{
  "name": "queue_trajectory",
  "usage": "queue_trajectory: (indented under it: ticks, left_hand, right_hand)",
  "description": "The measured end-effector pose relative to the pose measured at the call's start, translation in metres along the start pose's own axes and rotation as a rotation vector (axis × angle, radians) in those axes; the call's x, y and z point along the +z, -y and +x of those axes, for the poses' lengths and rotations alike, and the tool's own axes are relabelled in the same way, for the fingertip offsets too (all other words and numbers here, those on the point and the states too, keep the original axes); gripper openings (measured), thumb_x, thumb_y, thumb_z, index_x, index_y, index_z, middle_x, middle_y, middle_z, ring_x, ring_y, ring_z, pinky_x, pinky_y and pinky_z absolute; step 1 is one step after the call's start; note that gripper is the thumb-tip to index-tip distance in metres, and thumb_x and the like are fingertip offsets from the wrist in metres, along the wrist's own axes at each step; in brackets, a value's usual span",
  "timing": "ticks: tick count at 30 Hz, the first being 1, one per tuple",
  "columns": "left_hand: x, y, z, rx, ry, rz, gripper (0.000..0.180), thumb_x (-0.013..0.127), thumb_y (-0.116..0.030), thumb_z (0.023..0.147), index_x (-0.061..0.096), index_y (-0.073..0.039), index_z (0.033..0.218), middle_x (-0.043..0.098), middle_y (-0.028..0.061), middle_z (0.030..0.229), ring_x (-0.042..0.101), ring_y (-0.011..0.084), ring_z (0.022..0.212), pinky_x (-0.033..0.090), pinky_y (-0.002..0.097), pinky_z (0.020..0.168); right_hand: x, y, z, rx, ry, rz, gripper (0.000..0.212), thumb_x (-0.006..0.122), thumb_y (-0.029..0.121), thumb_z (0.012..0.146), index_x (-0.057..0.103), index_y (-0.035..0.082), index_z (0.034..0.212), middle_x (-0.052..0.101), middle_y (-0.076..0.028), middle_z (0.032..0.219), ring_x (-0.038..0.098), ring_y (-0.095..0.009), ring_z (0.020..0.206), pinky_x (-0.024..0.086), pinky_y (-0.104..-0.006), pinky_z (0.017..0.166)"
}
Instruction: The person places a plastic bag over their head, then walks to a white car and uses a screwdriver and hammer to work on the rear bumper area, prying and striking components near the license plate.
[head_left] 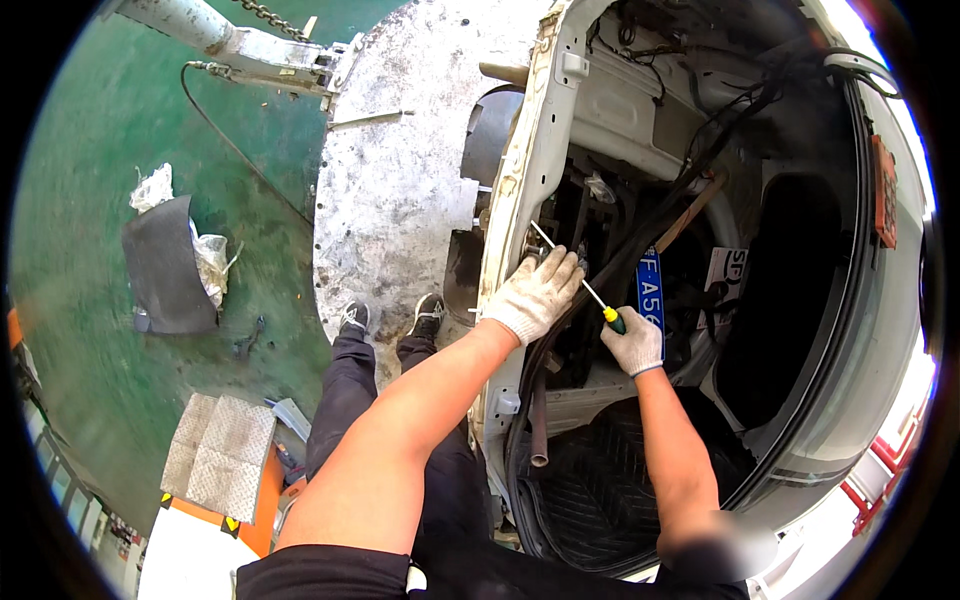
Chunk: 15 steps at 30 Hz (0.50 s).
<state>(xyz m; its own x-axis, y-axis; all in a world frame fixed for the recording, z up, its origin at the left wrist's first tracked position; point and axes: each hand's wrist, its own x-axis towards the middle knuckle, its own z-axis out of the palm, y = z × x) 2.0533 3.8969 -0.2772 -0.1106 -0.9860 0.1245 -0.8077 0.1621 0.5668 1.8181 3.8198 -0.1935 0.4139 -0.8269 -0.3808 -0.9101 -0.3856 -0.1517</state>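
My right hand (635, 343), in a pale knit glove, is closed round a screwdriver (613, 320) with a yellow and dark green handle. Its long thin shaft slants up and left, passes behind the fingers of my left hand (535, 295), and shows again beyond them. Also gloved, my left hand lies at the inner edge of the vehicle's opening, its fingers close together and bent over the shaft. Small metal parts lie beside its fingertips, partly covered by the hand. Around both hands is the stripped body frame (515, 180) of a white vehicle.
Loose black cables (700, 170) hang across the opening. A blue licence plate (650, 290) stands inside, near my right hand. A ribbed black mat (600, 490) covers the vehicle floor. I stand on a worn metal platform (385, 170); a dark panel (170, 265) lies on the green floor.
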Motion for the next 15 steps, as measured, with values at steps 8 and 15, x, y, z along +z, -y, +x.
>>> queue_trajectory:
  ticks: [8, 15]
  left_hand:
    - [-0.004, 0.007, 0.001, -0.013, -0.017, -0.023, 0.056, 0.067, -0.032, 0.097, 0.057, -0.007, 0.146, 0.054, 0.0134, 0.153, 0.046, 0.0314, 0.147, 0.047, 0.0496, 0.108]
    - [0.002, 0.002, 0.004, -0.007, -0.007, -0.011, 0.054, 0.066, -0.032, 0.097, 0.058, -0.008, 0.144, 0.054, 0.0141, 0.151, 0.045, 0.0325, 0.147, 0.047, 0.0495, 0.106]
  right_hand:
    - [-0.051, 0.061, -0.013, 0.247, 0.221, 0.042, 0.038, 0.075, 0.038, 0.085, 0.072, 0.005, 0.103, 0.072, -0.025, 0.092, 0.071, -0.043, 0.092, 0.057, -0.0490, 0.082]
    - [-0.047, 0.076, -0.035, 0.324, 0.299, 0.185, 0.042, 0.071, 0.041, 0.092, 0.068, 0.003, 0.109, 0.072, -0.028, 0.097, 0.069, -0.048, 0.099, 0.054, -0.0526, 0.086]
